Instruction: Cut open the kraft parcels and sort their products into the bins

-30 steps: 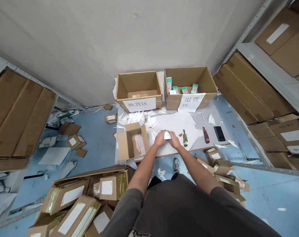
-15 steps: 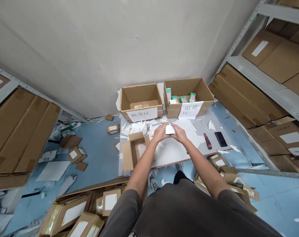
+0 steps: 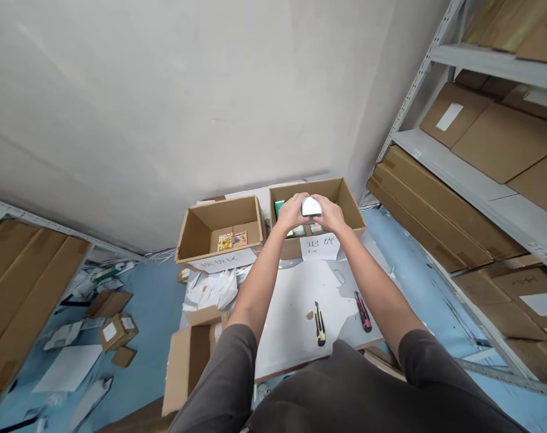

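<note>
Held between my left hand point(image 3: 292, 212) and my right hand point(image 3: 330, 214) is a small white box point(image 3: 312, 207), its top bright and its lower edge dark. Fingers of both hands are closed on its two sides. They are over the right-hand open carton point(image 3: 351, 204), which has a handwritten paper label point(image 3: 319, 246) on its front. Small green-and-pink boxes point(image 3: 299, 231) lie inside that carton, partly hidden by my hands. Beside it stands the left-hand open carton point(image 3: 196, 233), also labelled, with two colourful packets point(image 3: 232, 240) on its bottom.
On the white-covered table point(image 3: 282, 325) lie a yellow-black utility knife point(image 3: 319, 323) and a red-black one point(image 3: 363, 313). Torn paper point(image 3: 214, 288) and an opened carton point(image 3: 179, 367) are at the left. Shelves of cartons point(image 3: 494, 138) stand at the right; scraps litter the blue floor.
Both hands have moved forward with the white box, from above the table to over the right-hand carton. The view has shifted, and the yellow-black utility knife now shows.
</note>
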`<state>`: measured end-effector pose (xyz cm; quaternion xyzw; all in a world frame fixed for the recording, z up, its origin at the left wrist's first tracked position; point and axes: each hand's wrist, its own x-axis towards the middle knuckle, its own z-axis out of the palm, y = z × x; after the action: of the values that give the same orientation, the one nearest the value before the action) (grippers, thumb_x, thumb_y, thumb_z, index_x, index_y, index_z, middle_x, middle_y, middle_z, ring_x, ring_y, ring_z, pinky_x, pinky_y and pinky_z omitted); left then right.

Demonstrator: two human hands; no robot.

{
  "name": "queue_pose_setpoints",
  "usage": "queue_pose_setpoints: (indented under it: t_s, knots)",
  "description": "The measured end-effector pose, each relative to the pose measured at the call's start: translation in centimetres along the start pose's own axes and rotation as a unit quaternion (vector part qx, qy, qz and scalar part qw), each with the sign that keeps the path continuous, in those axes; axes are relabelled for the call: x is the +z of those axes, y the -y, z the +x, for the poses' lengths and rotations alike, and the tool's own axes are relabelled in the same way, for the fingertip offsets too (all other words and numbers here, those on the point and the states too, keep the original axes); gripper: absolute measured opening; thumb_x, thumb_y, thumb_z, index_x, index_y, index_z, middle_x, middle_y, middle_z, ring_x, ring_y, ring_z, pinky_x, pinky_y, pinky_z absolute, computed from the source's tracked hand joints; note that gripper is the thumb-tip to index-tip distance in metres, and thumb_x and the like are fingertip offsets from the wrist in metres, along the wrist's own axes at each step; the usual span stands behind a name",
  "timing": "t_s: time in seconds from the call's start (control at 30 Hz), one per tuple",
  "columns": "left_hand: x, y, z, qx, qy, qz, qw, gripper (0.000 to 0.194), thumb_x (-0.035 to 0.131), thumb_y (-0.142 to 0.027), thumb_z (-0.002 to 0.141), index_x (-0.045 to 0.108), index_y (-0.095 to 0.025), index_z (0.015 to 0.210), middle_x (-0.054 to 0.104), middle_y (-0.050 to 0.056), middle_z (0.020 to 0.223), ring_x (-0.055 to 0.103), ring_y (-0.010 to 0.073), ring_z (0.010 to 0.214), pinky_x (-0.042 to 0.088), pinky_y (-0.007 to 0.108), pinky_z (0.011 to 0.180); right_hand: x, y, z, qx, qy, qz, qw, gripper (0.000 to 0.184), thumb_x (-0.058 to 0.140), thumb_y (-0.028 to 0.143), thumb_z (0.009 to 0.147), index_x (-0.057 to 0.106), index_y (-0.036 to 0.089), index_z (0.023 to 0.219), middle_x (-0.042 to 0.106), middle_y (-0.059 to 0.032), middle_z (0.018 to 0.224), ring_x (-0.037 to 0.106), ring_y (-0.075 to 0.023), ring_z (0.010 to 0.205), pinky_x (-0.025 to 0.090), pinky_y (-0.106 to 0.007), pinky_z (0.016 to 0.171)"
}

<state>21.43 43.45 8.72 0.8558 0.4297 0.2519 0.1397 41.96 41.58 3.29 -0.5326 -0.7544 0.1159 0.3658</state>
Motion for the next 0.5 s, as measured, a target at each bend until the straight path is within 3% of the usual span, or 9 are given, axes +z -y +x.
queue_pose_setpoints:
  t_s: [0.13, 0.2, 0.3, 0.4, 0.5]
  knots:
    - [3.5, 0.9, 4.7, -0.02, 0.024, -0.006, 0.999, 0.08, 0.088, -0.028, 0.074, 0.053, -0.024, 0.146, 0.062, 0.009, 0.141, 0.064, 0.0314, 0.126, 0.052, 0.038, 0.105, -0.8, -4.0, 2.4, 0.033, 0.028, -0.02, 0.999, 0.082, 0.084, 0.02, 0.08, 0.052, 0.028, 0.155, 0.061, -0.0088, 0.148, 0.062, -0.0368, 0.13, 0.054, -0.049, 0.107]
    - [5.2, 1.9, 5.8, -0.036, 0.05, -0.008, 0.998, 0.088, 0.089, -0.028, 0.074, 0.049, -0.025, 0.152, 0.058, 0.011, 0.149, 0.062, 0.0329, 0.132, 0.052, 0.04, 0.107, -0.5, -5.2, 3.0, 0.063, 0.062, -0.035, 0.995, 0.087, 0.085, 0.023, 0.08, 0.048, 0.03, 0.159, 0.059, -0.0093, 0.152, 0.063, -0.0358, 0.131, 0.054, -0.048, 0.107]
    - [7.1, 3.8, 6.3, -0.048, 0.091, -0.004, 0.995, 0.108, 0.09, -0.025, 0.072, 0.034, -0.027, 0.164, 0.039, 0.014, 0.168, 0.045, 0.0369, 0.151, 0.048, 0.047, 0.116, -0.1, -6.5, 3.4, 0.105, 0.122, -0.054, 0.986, 0.105, 0.089, 0.03, 0.078, 0.035, 0.033, 0.168, 0.047, -0.0118, 0.164, 0.057, -0.0371, 0.14, 0.052, -0.05, 0.111]
    - [7.3, 5.1, 5.9, -0.054, 0.098, 0.005, 0.994, 0.115, 0.087, -0.023, 0.073, 0.025, -0.027, 0.169, 0.023, 0.016, 0.177, 0.028, 0.0385, 0.161, 0.038, 0.053, 0.125, -0.1, -7.2, 3.4, 0.099, 0.132, -0.063, 0.984, 0.11, 0.088, 0.033, 0.079, 0.028, 0.033, 0.171, 0.038, -0.0131, 0.17, 0.045, -0.0374, 0.152, 0.047, -0.053, 0.117]
    - [6.1, 5.4, 4.6, -0.073, 0.083, 0.018, 0.994, 0.112, 0.086, -0.024, 0.076, 0.025, -0.025, 0.17, 0.021, 0.016, 0.178, 0.02, 0.04, 0.164, 0.029, 0.055, 0.13, -0.7, -7.1, 3.1, 0.075, 0.114, -0.068, 0.988, 0.103, 0.084, 0.034, 0.083, 0.03, 0.031, 0.171, 0.04, -0.0135, 0.169, 0.04, -0.0362, 0.155, 0.043, -0.055, 0.121]
